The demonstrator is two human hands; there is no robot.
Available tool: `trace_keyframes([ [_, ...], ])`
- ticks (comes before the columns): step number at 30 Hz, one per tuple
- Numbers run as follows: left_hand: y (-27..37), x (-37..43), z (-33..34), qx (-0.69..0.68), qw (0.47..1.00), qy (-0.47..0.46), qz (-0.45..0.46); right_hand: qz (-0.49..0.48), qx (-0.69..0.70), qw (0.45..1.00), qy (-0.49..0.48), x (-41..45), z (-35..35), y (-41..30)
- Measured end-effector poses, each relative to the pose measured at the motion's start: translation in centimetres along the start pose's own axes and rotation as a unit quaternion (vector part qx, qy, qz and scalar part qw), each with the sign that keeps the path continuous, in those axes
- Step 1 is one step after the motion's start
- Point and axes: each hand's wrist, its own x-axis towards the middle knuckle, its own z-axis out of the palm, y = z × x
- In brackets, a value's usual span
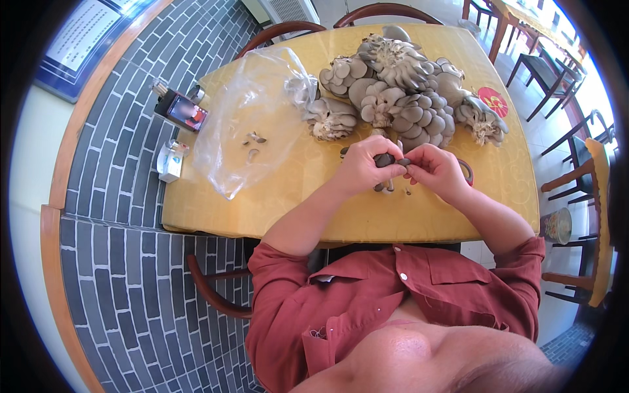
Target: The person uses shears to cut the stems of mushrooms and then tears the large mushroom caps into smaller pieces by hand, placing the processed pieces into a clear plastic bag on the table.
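Note:
My left hand (pixel 366 164) grips a small dark oyster mushroom piece (pixel 384 159) over the table. Close beside it, my right hand (pixel 435 169) pinches a small mushroom cap (pixel 404 161) between thumb and fingertips. The two hands nearly touch, and whether these pieces are joined is hidden by the fingers. Below them, small stemmed mushrooms (pixel 390 185) lie on the yellow tablecloth (pixel 295 206). Large grey oyster mushroom clusters (pixel 425 118) are heaped just beyond my hands. Partly behind my right wrist is a red ring-shaped handle (pixel 466 172), perhaps of scissors.
Left of the heap lies a clear plastic bag (pixel 221 147) with several mushroom bits (pixel 254 138) on it. A phone (pixel 186 112) leans near a toothpick holder (pixel 159 87) and a tissue box (pixel 170 162) by the brick wall (pixel 113 127). Wooden chairs (pixel 388 10) stand around the table.

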Motion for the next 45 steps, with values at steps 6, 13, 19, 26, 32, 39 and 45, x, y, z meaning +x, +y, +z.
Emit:
trace_keyframes([
  [6, 0.3, -0.1, 0.6, 0.032, 0.999, 0.014, 0.038, -0.002, -0.042, 0.999, 0.009, -0.3, 0.0, -0.3],
  [13, 0.2, 0.1, 1.0, 0.032, 0.99, 0.027, 0.132, 0.042, 0.076, 0.996, -0.004, -0.4, -0.2, -0.7],
  [19, 0.2, -0.3, -0.2, -0.315, 0.947, 0.056, 0.019, 0.057, 0.328, 0.943, -0.005, 0.1, -0.8, -0.6],
  [26, -0.2, -0.5, -0.1, -0.206, 0.976, -0.004, -0.075, -0.003, 0.095, 0.995, 0.01, -0.2, -0.1, -0.6],
  [32, 0.0, -0.4, 0.2, -0.294, 0.951, -0.025, -0.09, -0.035, 0.083, 0.996, 0.013, 0.0, 0.0, 0.5],
  [39, 0.6, 0.1, -7.7, 0.043, 0.984, 0.173, 0.019, 0.014, 0.108, 0.994, 0.024, -0.1, 0.0, -0.5],
  [45, -5.2, -3.1, -18.7, 0.475, 0.781, 0.372, -0.161, 0.033, 0.028, 0.998, -0.045, -0.2, 0.0, -0.2],
])
